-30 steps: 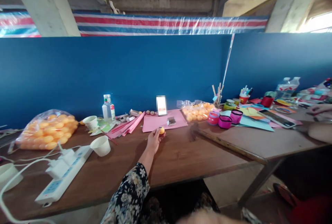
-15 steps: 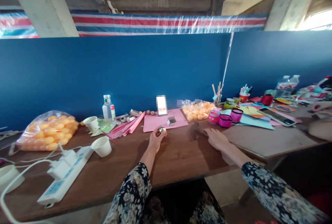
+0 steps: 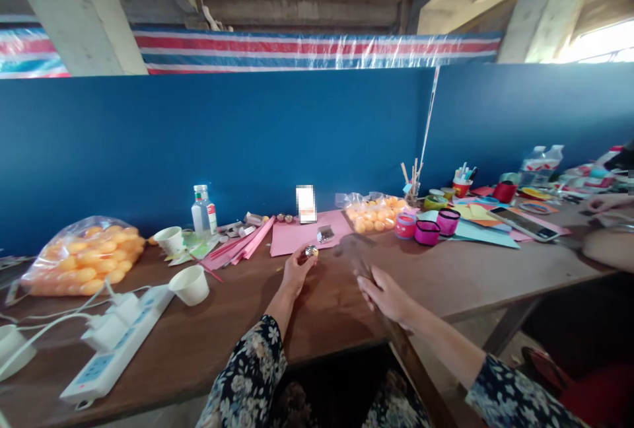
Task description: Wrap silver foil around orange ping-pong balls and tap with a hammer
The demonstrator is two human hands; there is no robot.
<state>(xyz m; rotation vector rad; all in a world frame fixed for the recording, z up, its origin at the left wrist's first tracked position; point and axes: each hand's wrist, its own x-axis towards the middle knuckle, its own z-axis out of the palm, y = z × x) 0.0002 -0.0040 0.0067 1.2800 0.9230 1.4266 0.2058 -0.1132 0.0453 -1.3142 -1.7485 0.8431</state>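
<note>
A shiny metal ball (image 3: 311, 251) is pinched in the fingers of my left hand (image 3: 296, 272), at the near edge of the pink paper. My right hand (image 3: 389, 294) is closed round the wooden handle of a hammer (image 3: 403, 343). The hammer's dark head is smeared by motion and sits to the right of the ball, apart from it. On the pink paper (image 3: 284, 243) lies a small silvery packet (image 3: 325, 234). Two more metal balls (image 3: 284, 218) rest behind the paper.
To the left are a power strip (image 3: 116, 349) with plugs, a paper cup (image 3: 189, 286) and a bag of orange balls (image 3: 84, 256). Another bag of balls (image 3: 374, 213), pink tape rolls (image 3: 426, 231) and a phone (image 3: 525, 223) lie right. Another person's arm (image 3: 609, 246) rests at far right.
My right hand has moved left with the hammer, lifting and swinging it toward the ball; its long handle now shows below my hand. My left hand stays nearly in place with the metal ball.
</note>
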